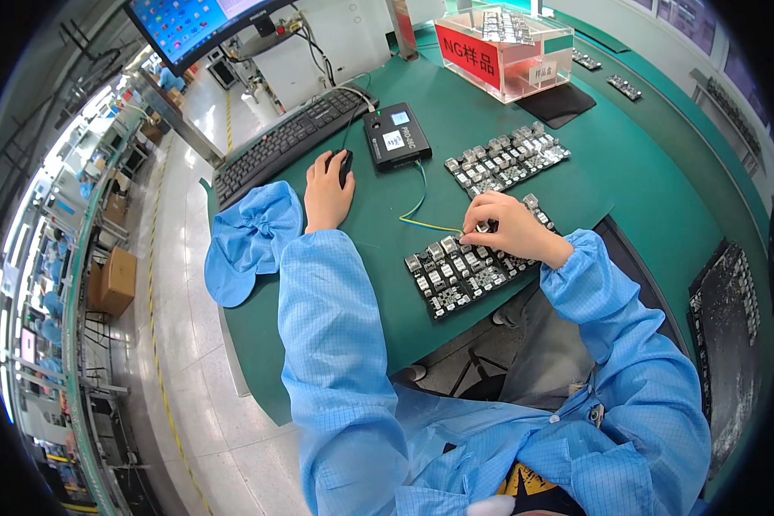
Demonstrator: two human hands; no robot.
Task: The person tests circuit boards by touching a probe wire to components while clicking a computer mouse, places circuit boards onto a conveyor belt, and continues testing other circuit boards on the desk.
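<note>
Hiding a small part (485, 227), right hand (512, 229); left hand (327, 193) covers mouse (345, 166)

My left hand (327, 191) rested on the black mouse (345, 165); my right hand (514, 229) pinched a small metal component (485, 228) above the black component tray (456, 275), beside the yellow-green wire (421, 222).

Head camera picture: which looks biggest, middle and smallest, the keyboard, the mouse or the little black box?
1. keyboard
2. little black box
3. mouse, partly covered by the left hand
</note>
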